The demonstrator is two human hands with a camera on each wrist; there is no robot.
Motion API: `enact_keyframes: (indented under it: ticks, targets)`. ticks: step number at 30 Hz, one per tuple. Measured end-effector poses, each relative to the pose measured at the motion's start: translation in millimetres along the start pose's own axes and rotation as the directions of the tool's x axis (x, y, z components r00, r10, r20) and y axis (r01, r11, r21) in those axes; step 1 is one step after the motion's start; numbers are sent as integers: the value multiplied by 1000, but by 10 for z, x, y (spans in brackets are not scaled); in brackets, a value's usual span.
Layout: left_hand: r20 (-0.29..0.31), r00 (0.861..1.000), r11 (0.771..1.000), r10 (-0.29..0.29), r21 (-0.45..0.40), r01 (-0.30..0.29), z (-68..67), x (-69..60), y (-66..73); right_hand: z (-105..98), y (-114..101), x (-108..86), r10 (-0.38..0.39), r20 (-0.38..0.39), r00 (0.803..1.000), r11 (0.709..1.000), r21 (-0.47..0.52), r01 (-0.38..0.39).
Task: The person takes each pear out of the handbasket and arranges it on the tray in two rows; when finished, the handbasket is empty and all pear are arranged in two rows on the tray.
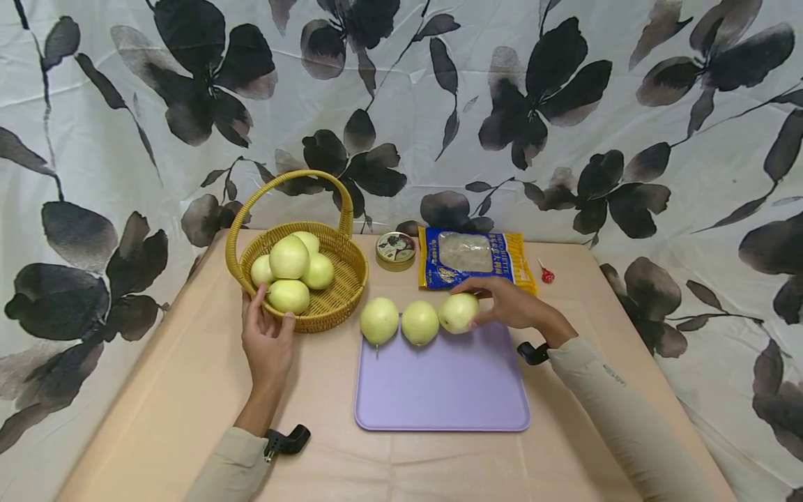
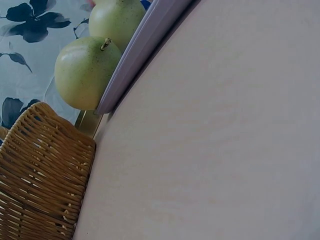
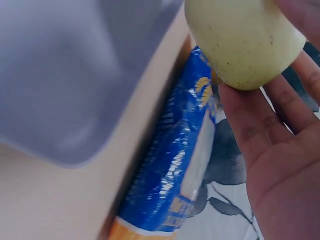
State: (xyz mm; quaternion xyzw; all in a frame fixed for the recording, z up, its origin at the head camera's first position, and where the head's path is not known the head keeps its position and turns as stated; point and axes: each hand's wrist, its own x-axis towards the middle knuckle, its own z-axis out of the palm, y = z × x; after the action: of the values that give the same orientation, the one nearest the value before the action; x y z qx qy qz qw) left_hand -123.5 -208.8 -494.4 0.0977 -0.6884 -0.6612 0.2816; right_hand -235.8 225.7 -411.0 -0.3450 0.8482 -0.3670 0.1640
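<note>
In the head view, my right hand grips a pale yellow-green pear at the far right part of a lilac tray. The right wrist view shows that pear between thumb and fingers. Beside it, a middle pear and a left pear with its stem toward me line the tray's far edge. My left hand touches the front left of a woven basket, fingers fairly straight and thumb apart. Several pears are piled inside; the left wrist view does not show this hand.
Behind the tray lie a blue and yellow food packet and a round tin. A small red-wrapped lollipop is right of the packet. Floral cloth hangs behind the table. The basket's tall handle arches over it.
</note>
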Motion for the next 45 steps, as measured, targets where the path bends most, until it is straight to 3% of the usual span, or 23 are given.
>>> enact_keyframes:
  ticks: [7, 11, 17, 23, 31, 39, 45]
  targets:
    - [-5, 1000, 1000, -2, -4, 2, 2, 2, 0, 98, 92, -19, 14, 99, 995, 1000, 26, -16]
    - [-5, 1000, 1000, 1, 2, -1, 1, 2, -2, 143, 139, -2, 4, 117, 993, 1000, 27, -8]
    - [-2, 1000, 1000, 2, 7, -2, 5, 9, -2, 172, 176, -61, 49, 5, 999, 996, 76, -49]
    - [-1, 1000, 1000, 0, 1, 0, 13, 14, -10, 205, 223, -199, 165, -101, 981, 985, 67, -159]
    - [-6, 1000, 1000, -9, -5, 9, 14, 5, 1, 354, 208, -244, 159, -146, 976, 980, 142, -139]
    - [-6, 1000, 1000, -10, -8, 10, 7, 14, -25, 357, 279, -302, 204, -163, 965, 950, 273, -155]
    - [-5, 1000, 1000, -1, -8, 1, 9, 10, -13, 358, 311, -365, 205, -168, 964, 946, 287, -151]
